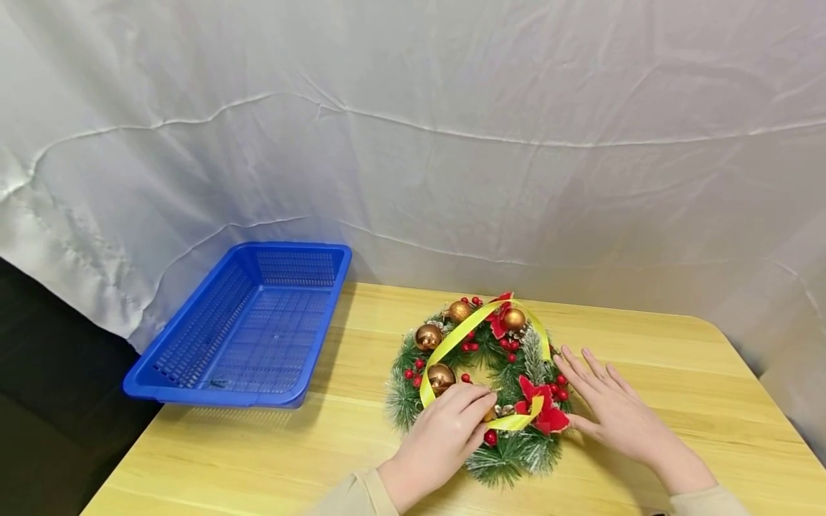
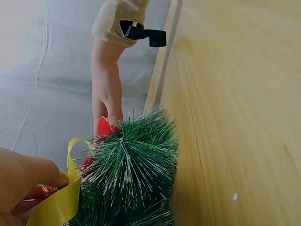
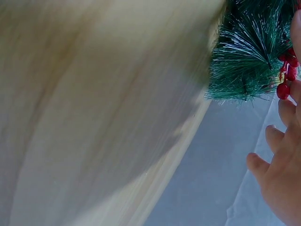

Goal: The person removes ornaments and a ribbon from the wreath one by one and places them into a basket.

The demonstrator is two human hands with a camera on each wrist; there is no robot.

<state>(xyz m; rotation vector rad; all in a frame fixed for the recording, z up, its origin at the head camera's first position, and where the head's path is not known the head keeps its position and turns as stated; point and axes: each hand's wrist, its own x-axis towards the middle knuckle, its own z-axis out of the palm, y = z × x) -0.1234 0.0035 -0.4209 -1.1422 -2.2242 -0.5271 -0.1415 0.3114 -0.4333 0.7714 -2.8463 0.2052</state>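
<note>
A green Christmas wreath (image 1: 506, 459) lies on the table, decorated with bronze and gold balls, red berries and red poinsettias (image 1: 545, 407). Looping over its top is a yellow ribbon (image 1: 461, 330), with a short length across the front. My left hand (image 1: 445, 433) is over the wreath's front left, its fingers curled and pinching the ribbon (image 2: 61, 202) beside a small glittery ball (image 2: 49, 189). On the right side, my right hand (image 1: 619, 412) rests its fingertips at the wreath's edge, fingers spread; the right wrist view shows them beside red berries (image 3: 283, 91).
To the left stands a blue plastic basket (image 1: 323, 344) with slotted walls, partly over the table's left side. The wooden table (image 1: 677, 380) backs onto a grey-white cloth (image 1: 452, 179). Dark space lies beyond the lower left edge.
</note>
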